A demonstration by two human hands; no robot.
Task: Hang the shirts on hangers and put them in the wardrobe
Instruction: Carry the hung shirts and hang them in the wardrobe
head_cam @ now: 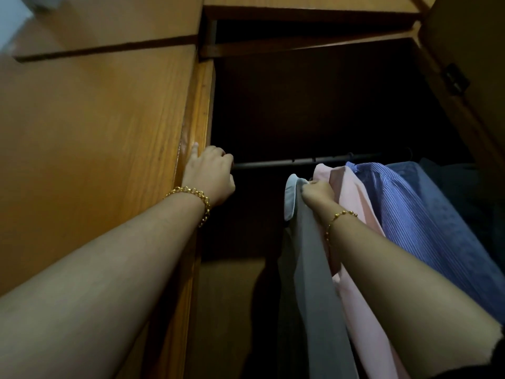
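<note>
Wardrobe: the wooden wardrobe [109, 132] stands open, its inside dark; a closed door panel is on the left and an open door [470, 36] with a hinge [455, 77] is at the right edge.
Rail: a thin dark rail [273, 162] runs across the opening from left to right, rising a little toward the right.
Left hand: the left hand [209, 173] is at the rail's left end, beside the left edge of the wardrobe opening. Its fingers are curled over the rail, and one finger lies straight against the wood.
Right hand: the right hand [318, 192] is closed around the top of the grey shirt [314, 269], just under the rail near its middle.
Grey shirt: it hangs lengthwise, its long axis running from the hand down to the bottom of the view, with the pale collar [291, 198] at the top, pointing up toward the rail. It is the leftmost garment, touching the pink one. Its hanger is hidden by the hand and cloth, so I cannot tell whether it is hooked on the rail.
Other shirts: to the right a pink shirt [352, 203], a blue striped shirt [404, 214] and a dark blue shirt [426, 181] hang side by side from the right half of the rail, pressed together, shoulders up and lengths falling downward.
Wrists: a gold chain bracelet [200, 198] is on the left wrist, and a finer gold bracelet [338, 216] is on the right.
</note>
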